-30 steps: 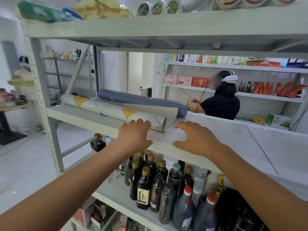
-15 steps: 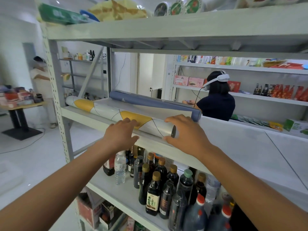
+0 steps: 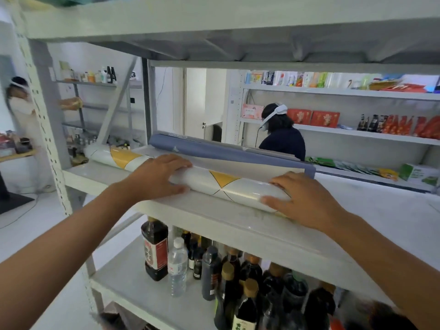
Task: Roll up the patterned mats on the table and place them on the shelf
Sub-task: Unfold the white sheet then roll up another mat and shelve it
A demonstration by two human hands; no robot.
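A rolled white mat (image 3: 228, 186) with yellow triangles and thin dark lines lies lengthwise on the middle shelf (image 3: 238, 222), close to its front edge. My left hand (image 3: 154, 178) curls over the roll near its middle, fingers on top and thumb on the front side. My right hand (image 3: 302, 201) cups the roll's right end, thumb on the front. Right behind it lies a rolled blue-grey mat (image 3: 226, 152), whose loose pale flap reaches down to the white roll.
Dark sauce bottles (image 3: 154, 248) and a clear water bottle (image 3: 177, 267) crowd the shelf below. The shelf's upright post (image 3: 42, 129) stands at the left. A person with a headset (image 3: 281, 134) works behind the shelf, another person (image 3: 20, 101) at far left.
Both hands have moved from the shelf's front edge up onto the white roll and now wrap it. The view has come closer to the shelf.
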